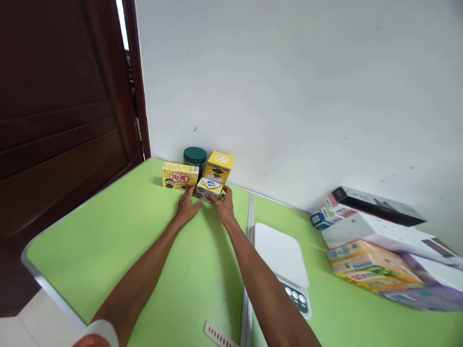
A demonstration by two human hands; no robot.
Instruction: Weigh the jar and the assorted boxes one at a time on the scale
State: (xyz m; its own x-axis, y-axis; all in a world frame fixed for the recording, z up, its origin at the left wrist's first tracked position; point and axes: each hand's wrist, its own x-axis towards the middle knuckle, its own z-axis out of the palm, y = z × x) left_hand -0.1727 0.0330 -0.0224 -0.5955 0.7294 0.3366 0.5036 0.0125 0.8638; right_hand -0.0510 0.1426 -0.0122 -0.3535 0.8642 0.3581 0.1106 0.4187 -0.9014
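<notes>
A small soap box (211,185), yellow and white with a blue-and-red logo on its top, sits low between my hands. My right hand (223,205) grips its right side, thumb at the front and fingers round the far edge. At its left end, my left hand (187,207) has its fingers stretched out and thumb apart, close to the lower corner of a yellow snack box (175,176). Directly behind the soap box stands a taller yellow box (219,166) printed "COME ON". A dark green lidded canister (195,156) is behind the snack box.
On the right of the green table (108,231) lies a white kitchen scale (281,253). Several stacked boxes and packs (376,241) stand farther right by the white wall. A pale strap (220,335) lies at the front edge. A dark wooden door (61,96) is at left.
</notes>
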